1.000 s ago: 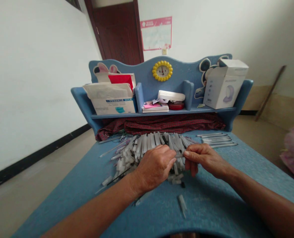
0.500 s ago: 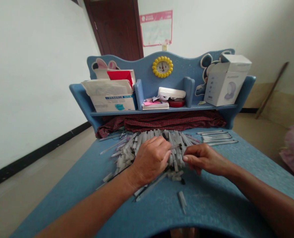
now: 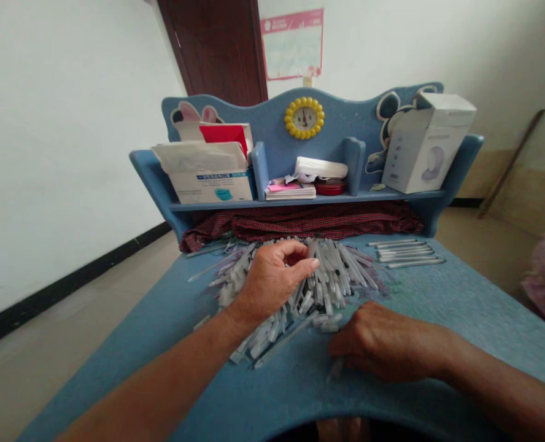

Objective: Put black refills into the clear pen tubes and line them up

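A heap of translucent pen barrels and caps (image 3: 330, 270), some with black ends, is spread over the blue table (image 3: 291, 399). My left hand (image 3: 272, 276) is over the heap's middle, thumb stretched out and apart from the curled forefinger; its other fingers are partly hidden. Close to the table's front edge, my right hand (image 3: 374, 341) is palm down with fingers bent together around a clear pen cap (image 3: 334, 370). Only the cap's lower end shows below the fingers, slightly blurred.
Several pale pens (image 3: 408, 253) lie in a row at the back right. Behind the heap is a bunched red checked cloth (image 3: 300, 222), under a blue shelf (image 3: 378, 196) bearing a mask box (image 3: 212, 187), papers (image 3: 291, 191), and a white carton (image 3: 424, 147).
My right hand has come down and nearer to me, onto the loose cap at the front. My left hand has spread its thumb; the black-tipped barrel beside it no longer shows there.
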Available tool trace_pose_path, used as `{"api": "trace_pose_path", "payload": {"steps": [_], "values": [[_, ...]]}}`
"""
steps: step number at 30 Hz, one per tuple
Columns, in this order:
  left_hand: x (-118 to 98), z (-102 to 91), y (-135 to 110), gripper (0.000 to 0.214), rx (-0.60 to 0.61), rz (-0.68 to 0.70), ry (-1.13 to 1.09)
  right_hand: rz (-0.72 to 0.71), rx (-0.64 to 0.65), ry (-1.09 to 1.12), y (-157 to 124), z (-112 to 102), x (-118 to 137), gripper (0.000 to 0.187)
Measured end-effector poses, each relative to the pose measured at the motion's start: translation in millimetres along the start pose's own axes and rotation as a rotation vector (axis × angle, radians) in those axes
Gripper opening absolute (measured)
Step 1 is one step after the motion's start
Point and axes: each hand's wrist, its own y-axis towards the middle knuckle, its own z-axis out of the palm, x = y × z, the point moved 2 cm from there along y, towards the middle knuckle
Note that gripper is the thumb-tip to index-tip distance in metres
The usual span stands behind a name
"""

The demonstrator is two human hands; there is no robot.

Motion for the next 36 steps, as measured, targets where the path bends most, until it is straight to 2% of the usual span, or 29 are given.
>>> {"api": "trace_pose_path", "payload": {"steps": [3,7,11,14,21,36], "values": [[1.6,1.2,0.6,0.014,0.001,-0.113,-0.219,0.003,-0.026,0.062,0.1,-1.3,-2.4,0.011],[0.1,-0.2,1.4,0.015,-0.043,-0.199,-0.432,0.082,-0.125,0.362,1.0,-3.2,-12.3,0.012],[-2.5,-5.0,3.5,0.016,-0.078,-0.209,-0.571,0.262,-0.227,0.776,4.1,3.4,-26.0,0.014],[-3.3,-7.8,4.3,0.015,-0.113,-0.194,-0.602,0.307,-0.283,0.953,6.2,7.5,-30.2,0.014],[-4.6,-7.1,2.5,0.016,-0.133,-0.164,-0.59,0.304,-0.342,1.098,8.5,8.0,-29.3,0.024],[-2.5,-9.6,4.7,0.015,-0.213,-0.117,-0.568,0.329,-0.365,1.16,8.0,6.1,-32.8,0.032]]}}
